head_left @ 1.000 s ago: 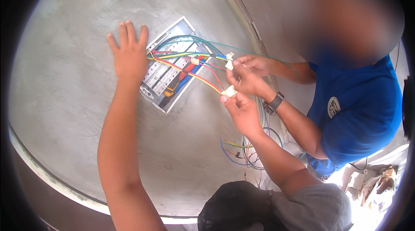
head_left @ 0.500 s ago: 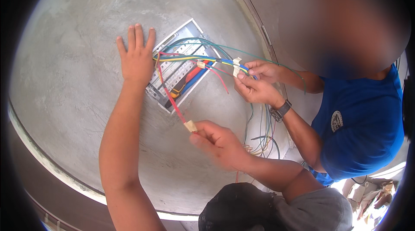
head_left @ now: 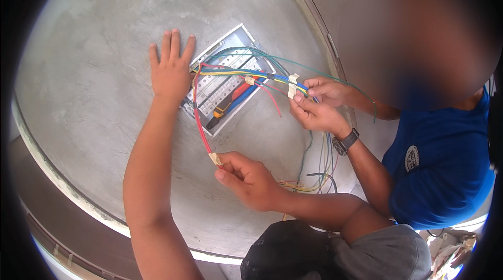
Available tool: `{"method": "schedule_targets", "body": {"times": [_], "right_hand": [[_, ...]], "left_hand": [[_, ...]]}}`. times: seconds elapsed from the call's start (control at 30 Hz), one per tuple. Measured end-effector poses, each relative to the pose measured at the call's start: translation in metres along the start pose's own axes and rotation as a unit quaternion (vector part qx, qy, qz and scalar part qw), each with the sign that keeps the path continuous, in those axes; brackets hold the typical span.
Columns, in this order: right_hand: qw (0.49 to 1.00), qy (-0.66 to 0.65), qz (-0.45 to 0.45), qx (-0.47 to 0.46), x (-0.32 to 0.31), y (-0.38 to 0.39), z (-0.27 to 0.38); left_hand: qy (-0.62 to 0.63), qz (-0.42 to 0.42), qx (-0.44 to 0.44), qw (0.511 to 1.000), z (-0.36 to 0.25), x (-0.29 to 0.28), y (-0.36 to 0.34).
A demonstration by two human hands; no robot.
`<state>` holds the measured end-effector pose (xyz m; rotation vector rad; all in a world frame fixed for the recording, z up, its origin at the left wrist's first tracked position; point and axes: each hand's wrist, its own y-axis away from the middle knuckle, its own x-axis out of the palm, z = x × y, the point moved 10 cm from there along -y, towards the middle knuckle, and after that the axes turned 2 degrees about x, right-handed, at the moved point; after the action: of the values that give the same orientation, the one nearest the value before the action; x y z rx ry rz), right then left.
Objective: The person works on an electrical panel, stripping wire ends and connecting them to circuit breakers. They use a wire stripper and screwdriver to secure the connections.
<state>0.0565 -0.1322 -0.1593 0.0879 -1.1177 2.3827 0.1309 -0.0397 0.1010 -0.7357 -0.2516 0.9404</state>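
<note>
My left hand (head_left: 173,68) lies flat with fingers spread on the grey wall (head_left: 99,70), its inner side at the left edge of a white-rimmed electrical box (head_left: 228,34). My right hand (head_left: 250,183) is closed below the box, pinching red wires (head_left: 201,133) at a strip of cream tape (head_left: 215,159). These wires run up into the box's upper left. A bundle of blue, green and yellow wires (head_left: 270,76) leaves the same place toward the right. A co-worker's hands (head_left: 319,107) grip its taped end.
Inside the box lie a yellow-and-black tool (head_left: 222,107) and red and blue handles. Loose wires (head_left: 325,159) hang at the right. The co-worker in a blue shirt (head_left: 440,170) stands close on the right. A dark cap (head_left: 288,251) covers the lower middle.
My right hand has drawn the red wires leftward and slightly down, so they hang more upright. My left hand stays on the wall. The whole view has shifted a little.
</note>
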Motion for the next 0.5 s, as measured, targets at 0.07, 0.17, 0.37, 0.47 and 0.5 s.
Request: {"method": "schedule_targets", "body": {"times": [0.07,0.17,0.37,0.47,0.5], "right_hand": [[1.000,0.012,0.000,0.009,-0.002,0.002,-0.002],[1.000,-0.011,-0.012,0.007,-0.019,0.002,0.002],[0.979,-0.007,-0.191,-0.067,-0.136,-0.001,0.050],[0.975,0.003,-0.210,-0.077,-0.160,-0.006,0.058],[0.975,0.014,-0.203,-0.095,-0.160,-0.007,0.061]], "left_hand": [[-0.008,0.009,-0.002,1.000,0.000,0.001,0.000],[-0.001,0.024,-0.004,1.000,0.002,0.000,0.002],[0.000,0.036,-0.034,0.999,0.005,0.002,0.009],[0.005,0.023,-0.041,0.999,0.004,0.000,0.010],[0.004,0.030,-0.043,0.999,0.004,0.002,0.010]]}}
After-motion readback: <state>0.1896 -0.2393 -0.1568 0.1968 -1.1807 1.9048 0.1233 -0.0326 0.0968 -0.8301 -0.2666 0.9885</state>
